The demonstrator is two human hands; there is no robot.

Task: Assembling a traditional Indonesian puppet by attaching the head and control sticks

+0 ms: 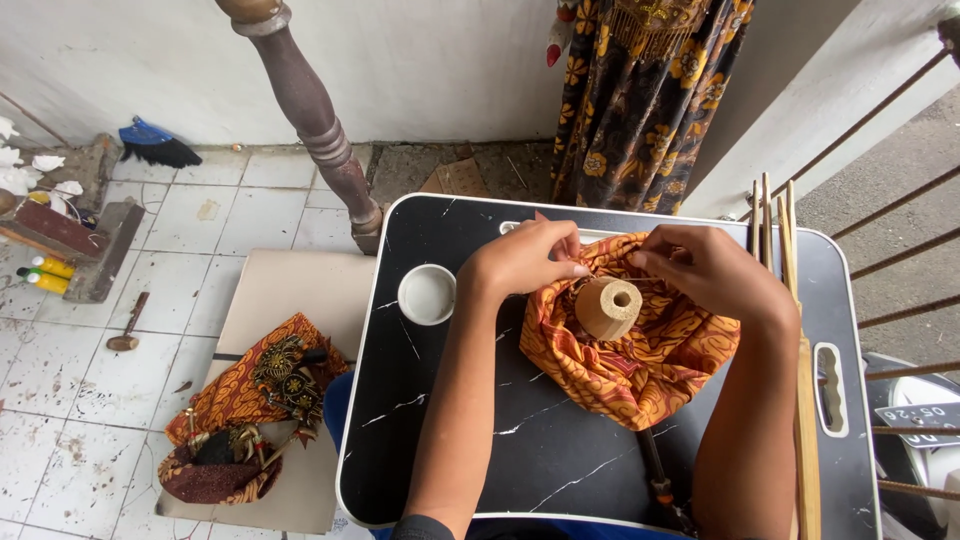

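White floor tiles and a pale wall frame a black marble-patterned lap tray (560, 440) set before the person. From the head camera, the left hand (520, 262) and right hand (705, 268) both pinch closed on the far edge of an orange patterned batik cloth (640, 365), pulling it apart so it bunches round a tan cork-like cylinder with a centre hole (608, 307), just below the fingertips. Left of the left-hand grip sits a small white round cup (427, 294); thin bamboo sticks (775, 225) lie right of the right-hand grip.
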